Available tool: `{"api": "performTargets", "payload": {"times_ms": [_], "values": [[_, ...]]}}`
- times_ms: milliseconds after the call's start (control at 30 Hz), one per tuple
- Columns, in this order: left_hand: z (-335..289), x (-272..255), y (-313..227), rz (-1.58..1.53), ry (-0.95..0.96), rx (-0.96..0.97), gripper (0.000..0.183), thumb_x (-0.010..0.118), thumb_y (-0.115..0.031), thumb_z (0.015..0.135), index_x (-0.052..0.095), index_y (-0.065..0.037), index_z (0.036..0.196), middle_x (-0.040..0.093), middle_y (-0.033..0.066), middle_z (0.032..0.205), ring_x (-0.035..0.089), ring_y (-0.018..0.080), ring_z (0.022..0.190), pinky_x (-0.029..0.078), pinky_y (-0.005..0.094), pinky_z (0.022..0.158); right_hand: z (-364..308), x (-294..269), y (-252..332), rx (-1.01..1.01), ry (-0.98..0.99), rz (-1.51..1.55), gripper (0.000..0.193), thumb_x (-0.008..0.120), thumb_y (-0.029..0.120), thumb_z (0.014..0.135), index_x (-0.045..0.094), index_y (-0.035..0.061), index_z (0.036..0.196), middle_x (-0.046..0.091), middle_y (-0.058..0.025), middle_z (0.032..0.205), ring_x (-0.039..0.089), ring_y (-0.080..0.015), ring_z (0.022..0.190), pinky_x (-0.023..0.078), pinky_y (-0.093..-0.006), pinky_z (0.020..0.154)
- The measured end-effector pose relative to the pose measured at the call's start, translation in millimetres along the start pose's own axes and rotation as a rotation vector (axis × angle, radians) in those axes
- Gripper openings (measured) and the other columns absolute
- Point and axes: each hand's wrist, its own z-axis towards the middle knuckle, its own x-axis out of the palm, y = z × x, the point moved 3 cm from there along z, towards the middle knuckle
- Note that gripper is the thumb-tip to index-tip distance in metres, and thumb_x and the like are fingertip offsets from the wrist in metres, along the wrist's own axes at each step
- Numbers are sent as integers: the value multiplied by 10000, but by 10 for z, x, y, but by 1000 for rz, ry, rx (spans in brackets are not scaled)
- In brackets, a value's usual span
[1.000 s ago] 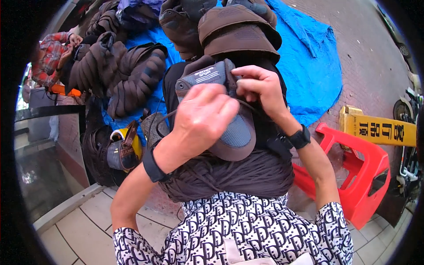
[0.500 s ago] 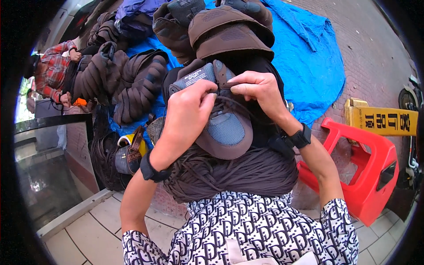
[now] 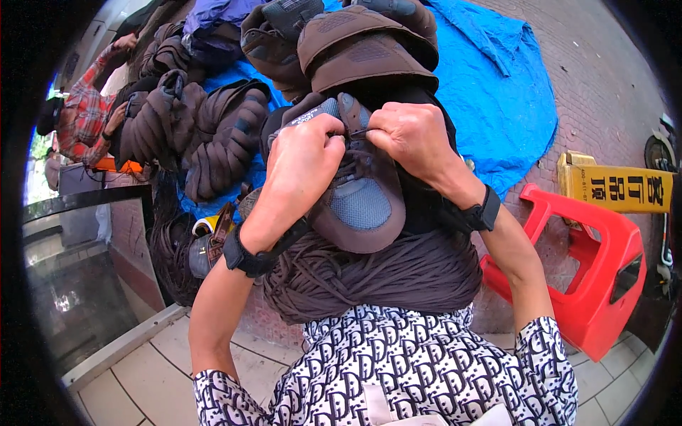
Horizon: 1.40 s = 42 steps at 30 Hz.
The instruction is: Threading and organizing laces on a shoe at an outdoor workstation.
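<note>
Head view: both hands are up in front of the chest, working on a brown shoe (image 3: pixel 359 206) with a grey-blue mesh toe. The shoe rests toe-down on a big bundle of brown laces (image 3: pixel 376 273) held in the lap, its heel end leaning toward the stacked shoes (image 3: pixel 362 42) behind it.

The left hand (image 3: pixel 302 167) is closed over the left side of the shoe's upper, fingers curled in at the eyelet row, and hides much of that side. The right hand (image 3: pixel 412 138) is closed in a pinch on a thin dark lace end (image 3: pixel 357 133) at the top of the tongue, thumb and forefinger together. The two hands nearly touch above the tongue, and the shoe sits directly beneath and between them.

To do this lacing step well, I judge the left hand should keep the upper braced so the eyelets do not shift, while the right keeps the lace tip pinched close to its end and feeds it straight, not twisted. Slack should be drawn evenly so the tongue stays flat.

Around them: a blue tarp (image 3: pixel 497 85) under heaped brown shoes (image 3: pixel 213 135), a red plastic stool (image 3: pixel 590 277) to the right, a yellow sign (image 3: pixel 618 186) beyond it, and another person in a plaid shirt (image 3: pixel 82 113) at far left.
</note>
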Motion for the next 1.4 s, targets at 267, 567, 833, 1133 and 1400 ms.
{"api": "performTargets", "payload": {"times_ms": [267,567,833,1133,1400], "values": [[-13,20,2,10,-19,-16,196,509,-125,762,630,-24,878,615,200,811,600,345,780,466,392,735,-16,-40,-21,-16,65,-137,118,652,192,667,604,84,670,554,-54,595,571,-219,552,440,-326,476],[-10,26,-6,10,-29,-6,198,507,-124,761,627,-16,875,613,205,816,599,348,789,464,394,736,48,-64,97,-218,87,-286,93,538,139,652,542,104,566,555,-67,543,590,-211,505,450,-325,437],[29,29,-4,6,-62,74,188,509,-75,744,597,6,889,581,176,668,596,230,616,452,317,589,177,-86,192,-327,150,-352,126,556,181,617,575,93,529,576,-86,538,590,-208,483,440,-316,424],[29,-3,-15,-68,-29,-11,210,486,-90,743,622,-18,887,602,219,816,589,359,794,465,397,737,212,-2,60,-235,242,-210,126,566,177,644,631,79,600,613,-103,613,612,-254,554,482,-353,496],[98,53,21,0,-2,10,244,496,-81,729,620,-49,938,606,207,853,583,360,830,456,401,766,103,61,-165,217,251,496,105,630,90,681,606,2,733,595,-81,706,565,-138,603,443,-250,551]]}}
